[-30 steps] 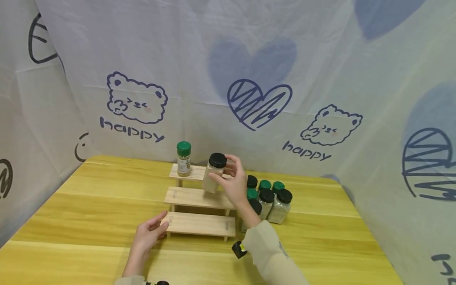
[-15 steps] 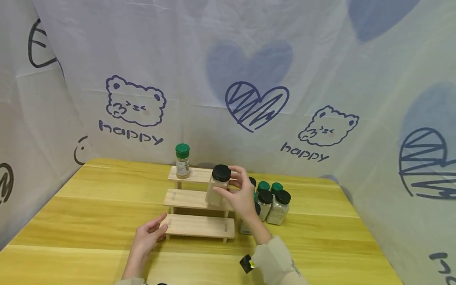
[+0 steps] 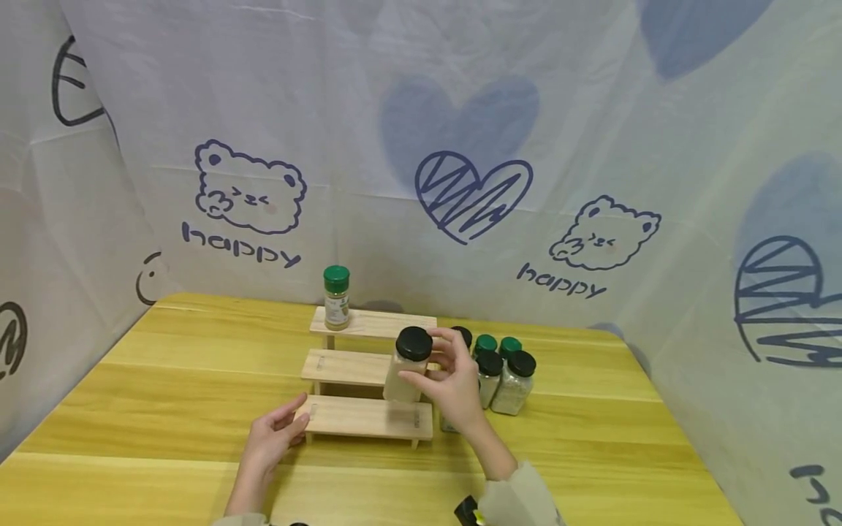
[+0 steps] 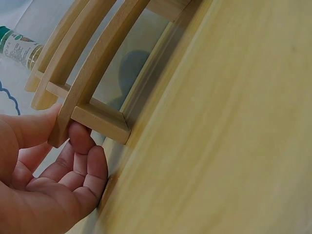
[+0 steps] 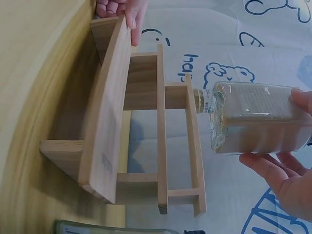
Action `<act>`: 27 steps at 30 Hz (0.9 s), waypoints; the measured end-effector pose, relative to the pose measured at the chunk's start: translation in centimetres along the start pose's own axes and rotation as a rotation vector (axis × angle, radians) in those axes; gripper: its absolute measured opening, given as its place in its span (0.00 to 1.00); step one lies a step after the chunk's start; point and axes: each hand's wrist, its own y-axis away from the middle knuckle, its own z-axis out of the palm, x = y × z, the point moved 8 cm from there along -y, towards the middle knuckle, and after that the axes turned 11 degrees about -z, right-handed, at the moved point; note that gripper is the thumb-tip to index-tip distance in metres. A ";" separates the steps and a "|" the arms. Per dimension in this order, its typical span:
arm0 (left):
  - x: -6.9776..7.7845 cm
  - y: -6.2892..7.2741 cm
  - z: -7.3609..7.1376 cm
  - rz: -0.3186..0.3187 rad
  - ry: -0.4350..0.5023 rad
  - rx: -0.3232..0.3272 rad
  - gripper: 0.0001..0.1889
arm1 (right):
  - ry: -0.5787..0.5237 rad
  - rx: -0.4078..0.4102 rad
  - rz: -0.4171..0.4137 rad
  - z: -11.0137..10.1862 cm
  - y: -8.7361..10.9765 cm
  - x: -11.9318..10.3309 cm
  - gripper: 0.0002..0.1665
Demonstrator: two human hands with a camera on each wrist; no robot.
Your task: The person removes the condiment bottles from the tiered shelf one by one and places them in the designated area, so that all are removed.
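Observation:
My right hand (image 3: pixel 462 386) holds a clear square spice jar (image 3: pixel 403 381) with a black lid and pale powder inside. In the right wrist view the jar (image 5: pixel 261 119) hangs off the wood, its base turned toward the three-step wooden rack (image 5: pixel 109 122). From the head view it appears over the right part of the lowest step (image 3: pixel 368 418). My left hand (image 3: pixel 271 438) pinches the left end of that lowest step, thumb above and a finger below in the left wrist view. A green-capped spice bottle (image 3: pixel 337 299) stands on the left of the top step.
Right of the rack several spice jars (image 3: pixel 513 387) with black or green lids stand close together, partly behind my right hand. A printed cloth (image 3: pixel 368 183) hangs behind the yellow wooden table (image 3: pixel 164 387).
My right hand has brought the jar down and forward from the top step, past the middle step, to over the lowest one. My left hand has stayed on the rack.

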 end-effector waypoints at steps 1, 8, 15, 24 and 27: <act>0.0 0.0 0.0 0.000 -0.002 0.000 0.22 | -0.001 0.000 -0.005 -0.1 0.2 0.0 0.33; 0.0 0.0 0.1 0.000 -0.007 -0.002 0.22 | -0.043 -0.005 -0.036 -0.7 1.6 1.9 0.34; 0.0 -0.1 0.0 -0.001 -0.014 -0.007 0.23 | -0.063 0.006 0.003 -1.7 3.2 2.6 0.34; 0.0 -0.2 0.1 -0.007 0.003 -0.014 0.23 | -0.080 0.013 0.070 -2.9 4.7 2.7 0.35; 0.0 -0.1 0.1 -0.009 0.003 -0.007 0.23 | -0.068 0.021 0.083 -3.4 5.3 2.7 0.35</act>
